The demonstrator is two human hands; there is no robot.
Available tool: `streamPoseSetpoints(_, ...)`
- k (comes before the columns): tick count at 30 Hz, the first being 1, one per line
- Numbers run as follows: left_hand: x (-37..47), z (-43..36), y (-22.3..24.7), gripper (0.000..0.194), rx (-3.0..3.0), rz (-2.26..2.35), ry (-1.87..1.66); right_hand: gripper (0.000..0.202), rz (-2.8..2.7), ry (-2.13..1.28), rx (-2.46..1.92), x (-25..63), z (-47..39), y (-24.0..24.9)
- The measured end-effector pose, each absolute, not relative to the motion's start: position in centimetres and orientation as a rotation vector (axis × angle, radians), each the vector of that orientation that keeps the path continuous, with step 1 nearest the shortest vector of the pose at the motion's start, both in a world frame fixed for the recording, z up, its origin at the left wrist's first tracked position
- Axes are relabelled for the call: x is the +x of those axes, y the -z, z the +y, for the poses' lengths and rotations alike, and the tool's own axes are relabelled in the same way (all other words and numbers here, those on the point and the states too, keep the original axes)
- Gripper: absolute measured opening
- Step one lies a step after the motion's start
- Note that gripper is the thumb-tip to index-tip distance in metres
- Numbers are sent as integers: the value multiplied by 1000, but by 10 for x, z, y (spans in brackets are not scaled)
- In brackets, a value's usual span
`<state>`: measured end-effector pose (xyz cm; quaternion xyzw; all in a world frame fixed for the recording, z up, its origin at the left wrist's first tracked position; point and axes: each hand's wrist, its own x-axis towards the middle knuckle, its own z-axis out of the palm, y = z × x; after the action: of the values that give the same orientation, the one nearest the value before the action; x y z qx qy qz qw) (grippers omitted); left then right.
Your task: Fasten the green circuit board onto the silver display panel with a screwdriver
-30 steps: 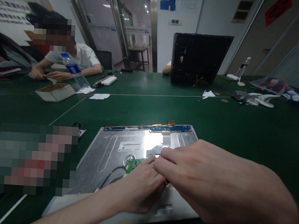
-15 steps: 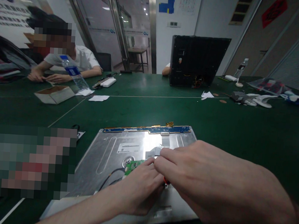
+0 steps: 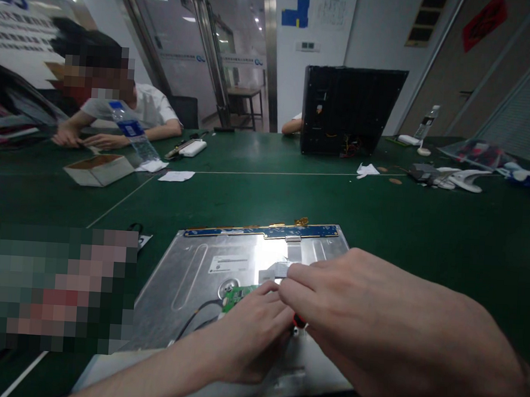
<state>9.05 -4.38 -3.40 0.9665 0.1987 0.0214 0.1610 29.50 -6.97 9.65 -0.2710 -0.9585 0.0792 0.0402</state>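
A silver display panel [image 3: 183, 289] lies on the table before me, with a blue circuit strip [image 3: 263, 231] along its far edge. Over its middle, my left hand [image 3: 252, 329] grips a small green circuit board [image 3: 236, 295], which it partly covers. My right hand [image 3: 352, 311] is closed with fingers bent, overlapping the left fingertips. Beside its knuckles shows the grey end of a flat ribbon cable [image 3: 281, 271]. What the right fingers pinch is hidden. Beneath them a small red and black piece [image 3: 300, 321] peeks out. Dark wires [image 3: 192, 315] run left from the green board.
A blurred-out patch [image 3: 66, 288] covers the table at left. Farther off are an open box [image 3: 98, 173], a tilted water bottle [image 3: 136, 134] and a paper slip [image 3: 176, 176]. A large black case [image 3: 353, 111] stands opposite. A person [image 3: 136, 110] sits at far left; another's arm [image 3: 291, 126] shows beside the case.
Both hands stay at the same spot on the panel, with only a slight shift of the right fingers. A little more of the red and black piece shows. The view has tilted slightly.
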Motion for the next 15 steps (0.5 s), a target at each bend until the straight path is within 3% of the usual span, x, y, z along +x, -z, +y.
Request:
streamPoseSetpoints(4, 89, -44, 33, 45, 2756, 553, -27, 22, -2954, -221, -836, 294, -70, -97)
streamPoseSetpoints(7, 90, -44, 32, 40, 2766, 546, -32, 15, -2944, -218, -876, 292, -68, -97)
streamPoseSetpoints(10, 91, -43, 31, 45, 2758, 513, -59, 5, -2922, -214, -944, 291, -67, -96)
streamPoseSetpoints(15, 91, -43, 33, 53, 2742, 504, -62, 8, -2922, -297, -913, 293, -69, -98)
